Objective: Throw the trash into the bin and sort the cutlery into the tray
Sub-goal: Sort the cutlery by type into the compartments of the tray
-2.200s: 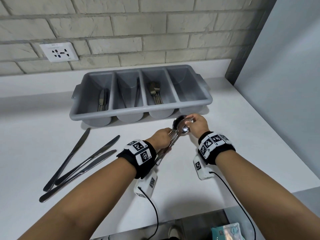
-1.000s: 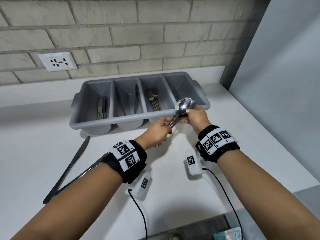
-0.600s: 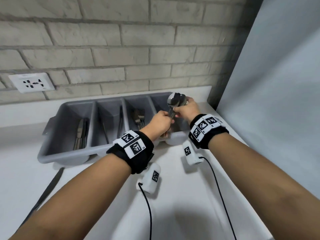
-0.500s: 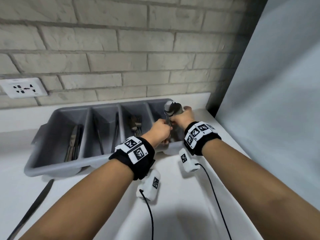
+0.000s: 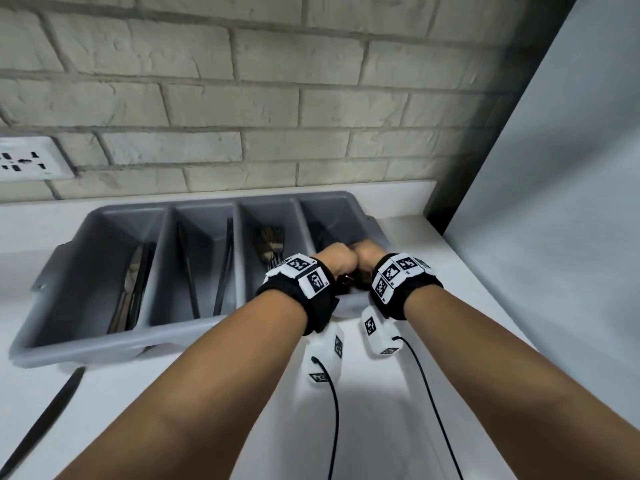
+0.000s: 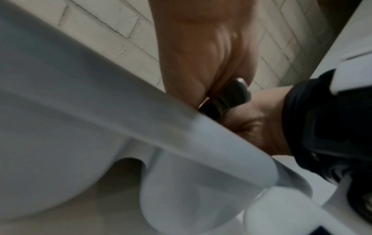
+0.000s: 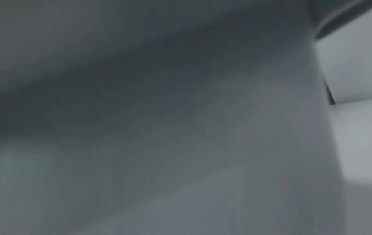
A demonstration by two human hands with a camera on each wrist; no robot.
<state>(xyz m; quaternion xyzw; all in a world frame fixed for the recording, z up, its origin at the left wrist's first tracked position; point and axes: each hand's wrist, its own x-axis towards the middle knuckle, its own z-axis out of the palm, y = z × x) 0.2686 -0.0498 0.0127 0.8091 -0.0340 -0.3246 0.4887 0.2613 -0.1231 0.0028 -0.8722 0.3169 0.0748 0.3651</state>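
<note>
A grey four-compartment cutlery tray (image 5: 86, 344) stands against the brick wall. My left hand (image 5: 337, 260) and right hand (image 5: 370, 255) sit knuckle to knuckle low inside its rightmost compartment. In the left wrist view the left hand (image 6: 201, 55) is curled round the dark handles of a bunch of spoons (image 6: 227, 98), with the right hand (image 6: 253, 127) closed against the same bunch. The spoon bowls are hidden behind the hands. Knives (image 5: 130, 289) lie in the leftmost compartment and forks (image 5: 272, 244) in the third. The right wrist view shows only blurred grey.
Thin dark utensils (image 5: 221, 268) lie in the second compartment. One knife (image 5: 41, 420) lies on the white counter in front of the tray at the lower left. A wall socket (image 5: 24, 162) is at the left, and a grey panel (image 5: 554, 202) bounds the counter on the right.
Both hands carried the spoon bunch from the counter up and over the tray, then lowered it into the rightmost compartment. The view shifted right, leaving one counter knife in sight.
</note>
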